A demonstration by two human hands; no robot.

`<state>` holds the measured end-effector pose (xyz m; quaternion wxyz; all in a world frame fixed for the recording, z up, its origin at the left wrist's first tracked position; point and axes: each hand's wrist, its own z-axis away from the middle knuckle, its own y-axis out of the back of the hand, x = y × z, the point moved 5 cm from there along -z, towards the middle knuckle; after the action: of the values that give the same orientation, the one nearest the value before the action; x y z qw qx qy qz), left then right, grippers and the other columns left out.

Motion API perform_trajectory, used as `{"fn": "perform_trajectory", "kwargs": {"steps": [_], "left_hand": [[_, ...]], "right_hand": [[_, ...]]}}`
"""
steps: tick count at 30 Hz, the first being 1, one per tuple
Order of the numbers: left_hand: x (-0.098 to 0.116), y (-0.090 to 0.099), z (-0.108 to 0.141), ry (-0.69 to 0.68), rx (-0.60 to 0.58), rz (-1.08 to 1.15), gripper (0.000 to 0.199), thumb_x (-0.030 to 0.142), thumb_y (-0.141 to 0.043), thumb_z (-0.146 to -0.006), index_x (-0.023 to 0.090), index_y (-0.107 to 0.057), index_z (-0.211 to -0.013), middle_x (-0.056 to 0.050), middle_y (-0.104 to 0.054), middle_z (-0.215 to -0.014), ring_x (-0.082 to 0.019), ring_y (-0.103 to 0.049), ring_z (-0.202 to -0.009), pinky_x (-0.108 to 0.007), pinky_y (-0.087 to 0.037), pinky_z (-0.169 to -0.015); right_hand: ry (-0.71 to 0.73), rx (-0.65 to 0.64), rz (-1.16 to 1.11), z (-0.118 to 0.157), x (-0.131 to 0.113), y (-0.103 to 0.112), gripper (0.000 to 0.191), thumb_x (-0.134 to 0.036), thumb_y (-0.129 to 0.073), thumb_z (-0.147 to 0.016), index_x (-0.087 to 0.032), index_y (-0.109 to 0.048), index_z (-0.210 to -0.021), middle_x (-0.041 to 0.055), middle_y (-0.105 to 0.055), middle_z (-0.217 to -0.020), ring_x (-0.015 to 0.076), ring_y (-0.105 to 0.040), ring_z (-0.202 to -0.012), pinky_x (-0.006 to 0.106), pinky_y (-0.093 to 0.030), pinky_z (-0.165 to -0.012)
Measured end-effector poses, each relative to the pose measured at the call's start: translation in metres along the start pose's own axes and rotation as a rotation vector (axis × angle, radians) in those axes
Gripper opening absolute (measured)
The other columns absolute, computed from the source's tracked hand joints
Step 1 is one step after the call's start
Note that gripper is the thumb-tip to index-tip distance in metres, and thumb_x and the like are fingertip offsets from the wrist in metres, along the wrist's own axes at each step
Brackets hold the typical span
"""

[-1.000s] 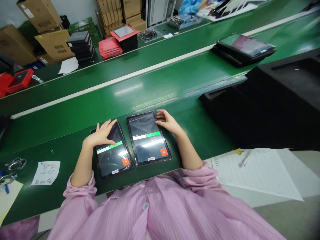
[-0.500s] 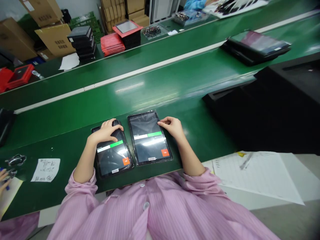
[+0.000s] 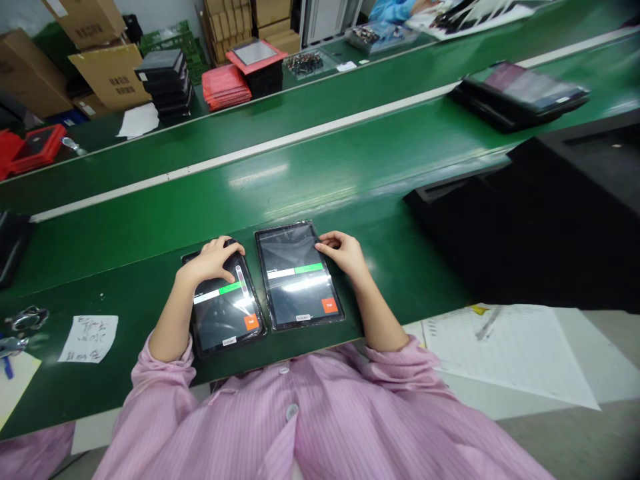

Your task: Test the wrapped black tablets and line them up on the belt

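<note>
Two black tablets lie side by side on the green bench, each screen showing a white bar, a green bar and an orange "Fail" button. Across the upper part of the left tablet (image 3: 220,323) rests my left hand (image 3: 213,259), fingers bent at its top and right edges and thumb over the screen. A slim vertical slider shows on that screen beside the thumb. At the upper right edge of the right tablet (image 3: 295,250), my right hand (image 3: 345,253) has thumb and forefinger closed on the rim. The fingertips at both edges are partly hidden.
A large black case (image 3: 530,220) stands at the right, with stacked tablets (image 3: 520,93) behind it. A handwritten note (image 3: 90,339) lies left, printed sheets (image 3: 500,353) lie right. Across the belt are red pouches (image 3: 225,87) and a black stack (image 3: 165,83); a blue sleeve (image 3: 393,9) shows at the back.
A vertical slider has appeared on the left tablet's screen. Another person's hand at the far left edge has gone out of view. My hands have hardly moved.
</note>
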<state>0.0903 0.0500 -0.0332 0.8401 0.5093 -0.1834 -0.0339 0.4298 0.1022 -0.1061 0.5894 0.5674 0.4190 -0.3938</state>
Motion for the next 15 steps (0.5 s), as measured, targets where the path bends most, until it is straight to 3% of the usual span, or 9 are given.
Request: {"fn": "perform_trajectory", "kwargs": {"steps": [15], "left_hand": [[-0.0017, -0.0013, -0.0018, -0.047, -0.003, -0.03, 0.066, 0.034, -0.083, -0.068, 0.033, -0.054, -0.127, -0.011, -0.037, -0.149, -0.04, -0.034, -0.14, -0.054, -0.032, -0.112]], "right_hand": [[-0.021, -0.017, -0.112, -0.0027, 0.0039, -0.0044, 0.039, -0.048, -0.081, -0.061, -0.019, -0.071, -0.086, 0.0069, -0.072, -0.078, 0.0223, -0.066, -0.071, 0.04, -0.057, -0.074]]}}
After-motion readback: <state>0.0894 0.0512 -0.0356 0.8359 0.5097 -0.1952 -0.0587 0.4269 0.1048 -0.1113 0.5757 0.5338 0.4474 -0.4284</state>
